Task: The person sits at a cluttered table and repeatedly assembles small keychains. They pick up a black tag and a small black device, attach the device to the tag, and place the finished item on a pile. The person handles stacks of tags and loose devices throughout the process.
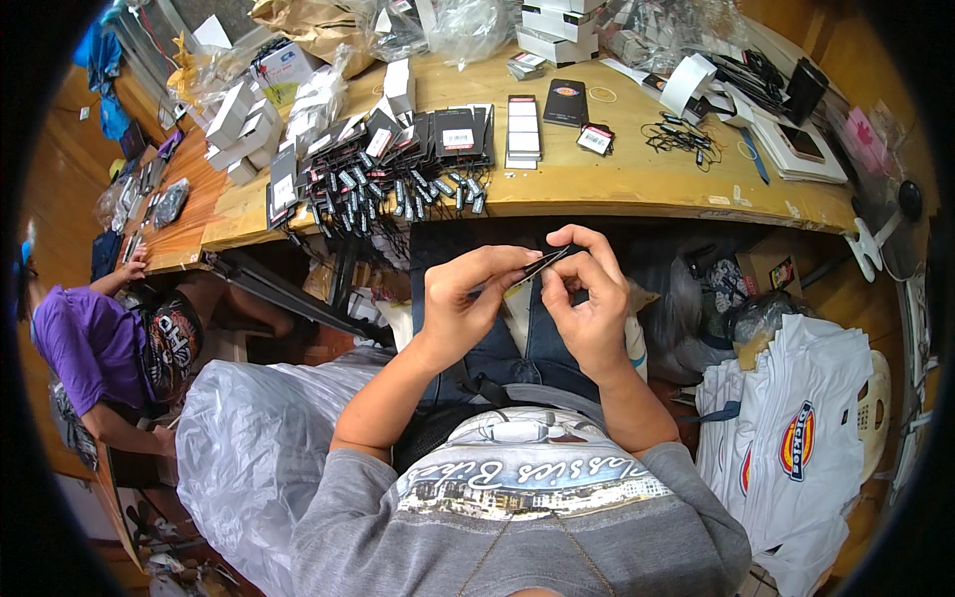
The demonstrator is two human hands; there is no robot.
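Over my lap, just in front of the table edge, my left hand (464, 300) pinches a thin black tag (540, 264), seen almost edge-on. Close beside it, my right hand (589, 298) has its thumb and forefinger closed at the tag's other end; a cord there is too small to make out. Ahead and to the left lies a heap of black hang tags (460, 131) with white labels, their black cords and fasteners (413, 197) bunched toward the edge. A strip of white labels (522, 139), a black card (565, 103) and a small tag stack (595, 139) lie nearby.
Loose black cords (682, 139) and a phone (802, 142) are on the wooden table (617, 184). White boxes (557, 40) stand behind. A large plastic bag (249, 428) is at my left, white shirts (786, 418) at my right. Someone in purple (95, 343) sits far left.
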